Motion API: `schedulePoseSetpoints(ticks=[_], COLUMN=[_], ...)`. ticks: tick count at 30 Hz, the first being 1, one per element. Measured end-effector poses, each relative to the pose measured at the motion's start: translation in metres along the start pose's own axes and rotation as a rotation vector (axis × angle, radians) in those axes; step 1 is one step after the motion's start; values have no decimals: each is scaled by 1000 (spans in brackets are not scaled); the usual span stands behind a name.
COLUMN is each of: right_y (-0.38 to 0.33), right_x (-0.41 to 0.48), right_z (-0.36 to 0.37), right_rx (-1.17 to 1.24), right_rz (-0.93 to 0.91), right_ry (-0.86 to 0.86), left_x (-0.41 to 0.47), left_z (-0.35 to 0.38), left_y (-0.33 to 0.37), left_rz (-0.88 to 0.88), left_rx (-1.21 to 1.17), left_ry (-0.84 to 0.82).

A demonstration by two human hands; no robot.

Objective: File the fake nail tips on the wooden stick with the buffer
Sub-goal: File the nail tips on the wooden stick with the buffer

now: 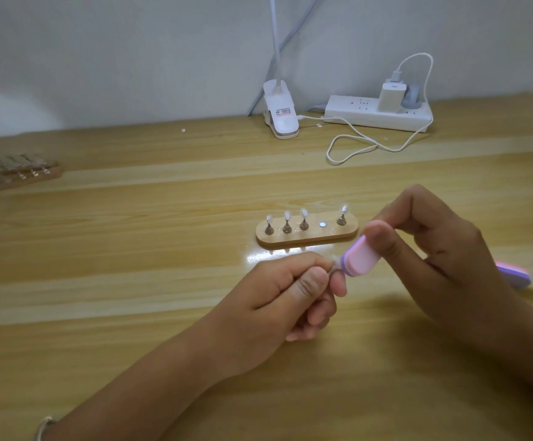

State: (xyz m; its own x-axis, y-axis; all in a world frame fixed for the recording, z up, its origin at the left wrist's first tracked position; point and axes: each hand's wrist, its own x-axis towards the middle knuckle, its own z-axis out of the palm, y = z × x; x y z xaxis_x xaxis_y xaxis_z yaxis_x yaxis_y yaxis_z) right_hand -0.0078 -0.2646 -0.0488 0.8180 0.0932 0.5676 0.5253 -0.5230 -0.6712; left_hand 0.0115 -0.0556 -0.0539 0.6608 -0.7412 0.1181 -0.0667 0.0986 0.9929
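A pale wooden table [131,313] fills the view. Just in front of the wooden stick [306,239], the left hand [290,294] pinches a nail tip [335,260], mostly hidden by its curled fingers. The right hand [433,246] grips the pink-and-purple buffer [362,257], whose end touches that tip. On the stick four more tips [303,213] stand upright on pegs, with one round spot [322,224] bare. Right of the stick, behind the right hand, lies a second buffer [513,274]. Beyond the stick, by the wall, sit a lamp clip [281,113] and a power strip [376,117]. Far left lies another holder [20,173], blurred.
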Motion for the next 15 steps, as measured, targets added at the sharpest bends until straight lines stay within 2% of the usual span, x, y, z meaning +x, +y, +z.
schedulePoseSetpoints(ticks=[5, 9, 13, 15], right_y=[-2, -1, -5, -1], right_x=[-1, 0, -2, 4], right_z=[2, 0, 7, 1], right_rx=[30, 67, 33, 41], right_rz=[-21, 16, -68, 3], right_ry=[-47, -3, -63, -13], left_x=[0, 0, 0, 0], left_z=[-1, 0, -1, -1], left_y=[0, 1, 0, 0], left_rz=[15, -10, -16, -24], left_rx=[21, -24, -4, -43], left_ry=[13, 13, 18, 23])
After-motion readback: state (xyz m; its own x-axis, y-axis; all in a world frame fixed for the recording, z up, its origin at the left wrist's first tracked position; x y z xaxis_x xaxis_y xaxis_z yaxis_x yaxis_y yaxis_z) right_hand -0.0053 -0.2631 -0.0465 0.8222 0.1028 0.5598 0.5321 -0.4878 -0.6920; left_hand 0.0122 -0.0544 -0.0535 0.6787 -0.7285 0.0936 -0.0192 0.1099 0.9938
